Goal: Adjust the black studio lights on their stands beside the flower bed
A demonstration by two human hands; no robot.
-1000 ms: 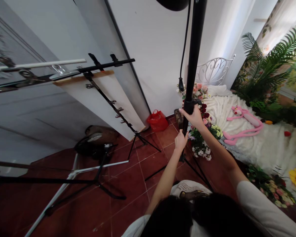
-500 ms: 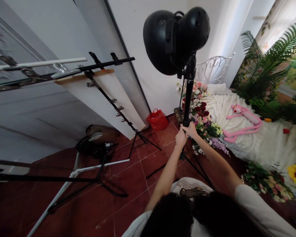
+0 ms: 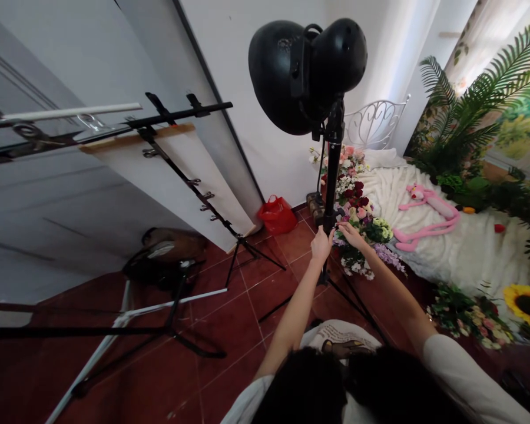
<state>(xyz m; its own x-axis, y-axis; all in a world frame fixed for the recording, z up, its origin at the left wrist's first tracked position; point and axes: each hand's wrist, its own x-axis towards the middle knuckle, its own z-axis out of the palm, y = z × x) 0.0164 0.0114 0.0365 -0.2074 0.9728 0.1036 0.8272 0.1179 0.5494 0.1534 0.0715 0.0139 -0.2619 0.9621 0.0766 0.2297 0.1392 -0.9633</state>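
Note:
A black studio lamp (image 3: 307, 73) sits on top of an upright black light stand (image 3: 333, 176), whose legs spread on the red tiled floor. My left hand (image 3: 322, 244) is wrapped round the stand's pole at mid height. Just right of the pole, my right hand (image 3: 351, 234) has its fingertips pinched together at the pole's side, by a small dark part too small to make out. A thin cable hangs along the pole below the lamp.
Left stands a white backdrop sheet (image 3: 176, 176) clipped to a black stand. White and black stand legs cross the floor (image 3: 229, 335). A red bag (image 3: 277, 215) lies by the wall. Right are flowers (image 3: 357, 200), a bed with a white blanket (image 3: 468, 253), a pink plush toy (image 3: 437, 206) and palm leaves (image 3: 481, 106).
My right hand has come off its wrapped hold on the pole to a pinch at its right side. My left hand stays on the pole. The whole view has shifted slightly.

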